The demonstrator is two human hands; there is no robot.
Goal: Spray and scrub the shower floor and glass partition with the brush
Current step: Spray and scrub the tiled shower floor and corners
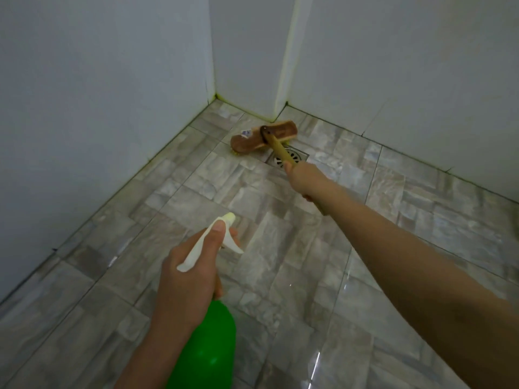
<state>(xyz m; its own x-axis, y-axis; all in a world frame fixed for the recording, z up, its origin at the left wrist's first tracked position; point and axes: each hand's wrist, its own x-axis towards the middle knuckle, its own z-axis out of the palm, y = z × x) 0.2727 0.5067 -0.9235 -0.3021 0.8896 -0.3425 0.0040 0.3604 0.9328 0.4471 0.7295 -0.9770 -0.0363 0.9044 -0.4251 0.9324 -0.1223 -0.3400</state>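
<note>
Ahead, right hand [302, 178] grips the brush [264, 135] handle — head beyond; left hand [188, 273] clutches spray bottle [206, 343].

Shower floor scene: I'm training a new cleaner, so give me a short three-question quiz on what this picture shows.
1. True or false: the brush head is lying in the sink.
2. Which hand holds the spray bottle? A) left hand B) right hand C) neither
3. Fill in: the brush handle passes over the floor ____.

Key
1. False. It is on the tiled floor near the far corner, beside the drain.
2. A. The left hand grips the green bottle, with the thumb on top of its white trigger head; the right hand grips the brush handle.
3. drain
</note>
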